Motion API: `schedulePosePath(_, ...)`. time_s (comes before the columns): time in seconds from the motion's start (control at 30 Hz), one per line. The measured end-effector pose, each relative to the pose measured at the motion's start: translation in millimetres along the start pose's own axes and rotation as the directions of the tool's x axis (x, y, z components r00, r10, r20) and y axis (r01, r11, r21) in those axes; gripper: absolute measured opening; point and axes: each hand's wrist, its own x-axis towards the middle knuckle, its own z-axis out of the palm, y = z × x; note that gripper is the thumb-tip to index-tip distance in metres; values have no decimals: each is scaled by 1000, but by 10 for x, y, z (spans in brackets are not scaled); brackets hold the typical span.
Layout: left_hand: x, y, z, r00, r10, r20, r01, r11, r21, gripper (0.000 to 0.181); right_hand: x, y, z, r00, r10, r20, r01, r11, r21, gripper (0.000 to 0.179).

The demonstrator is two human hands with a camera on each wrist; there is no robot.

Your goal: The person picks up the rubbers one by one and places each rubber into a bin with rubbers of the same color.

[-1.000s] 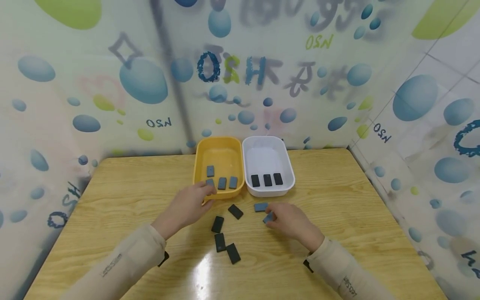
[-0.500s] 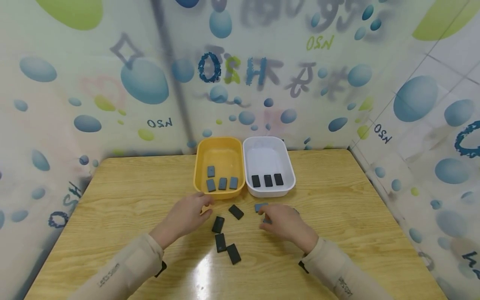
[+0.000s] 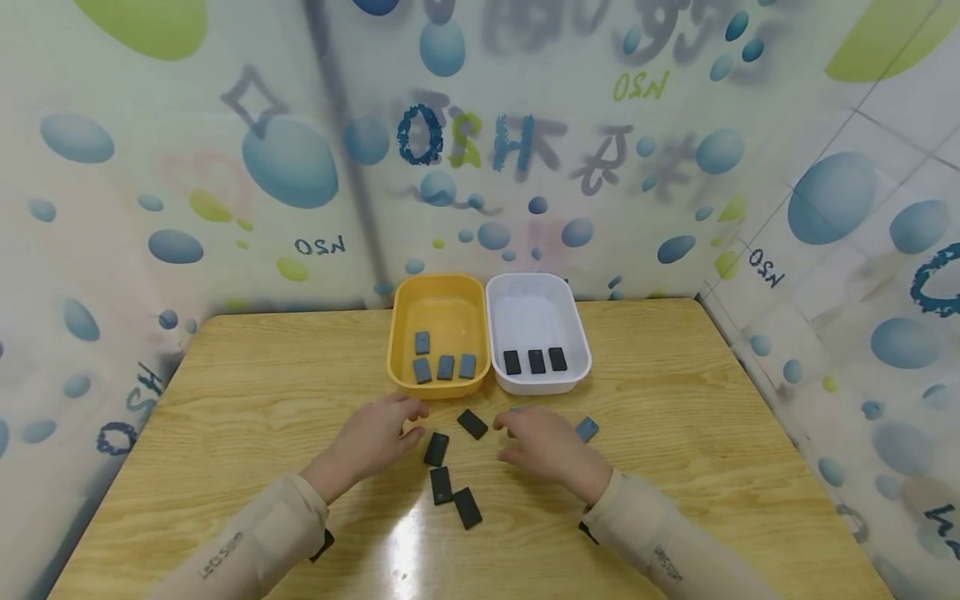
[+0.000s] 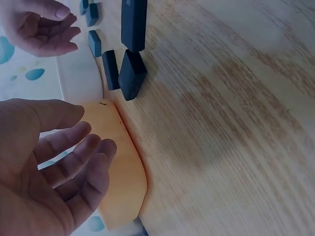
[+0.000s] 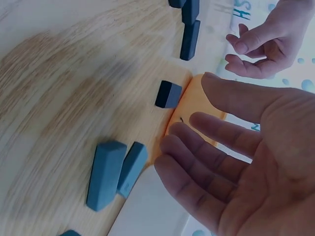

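Holding nothing, my left hand (image 3: 375, 435) hovers just in front of the yellow bin (image 3: 398, 333) with its fingers loosely bent. My right hand (image 3: 551, 450), also holding nothing, is over the table before the white bin (image 3: 531, 387), its relaxed fingers pointing left toward a black domino-shaped block (image 3: 472, 424). Several more black blocks (image 3: 437, 448) lie between the hands. In the right wrist view two blue-grey blocks (image 5: 106, 174) lie below the right fingertips; the head view mostly hides them. Another blue-grey block (image 3: 587, 429) shows right of that hand.
Grey-blue blocks (image 3: 446, 367) lie inside the yellow bin, several of them. Three black blocks (image 3: 536, 361) stand in a row in the white bin. Both bins sit side by side at the back of the wooden table (image 3: 285, 375), against a patterned wall covering (image 3: 480, 192).
My left hand has let go of a grey-blue block in the yellow bin and drawn back toward me. The right hand has left the blue-grey blocks and moved left, fingers loosened.
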Motion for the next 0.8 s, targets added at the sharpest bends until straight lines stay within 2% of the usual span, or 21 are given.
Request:
schedulePosePath(0.4,-15,-68,73,999,-38,6,38,998,-43,18,130,-113,99,1000,-26,10,27,994,-110,41)
schedulePosePath(0.8,-30,-117,126,998,-59,5,59,997,-40,18,267,-156,147,1000,-7,11,8,997,-82,47)
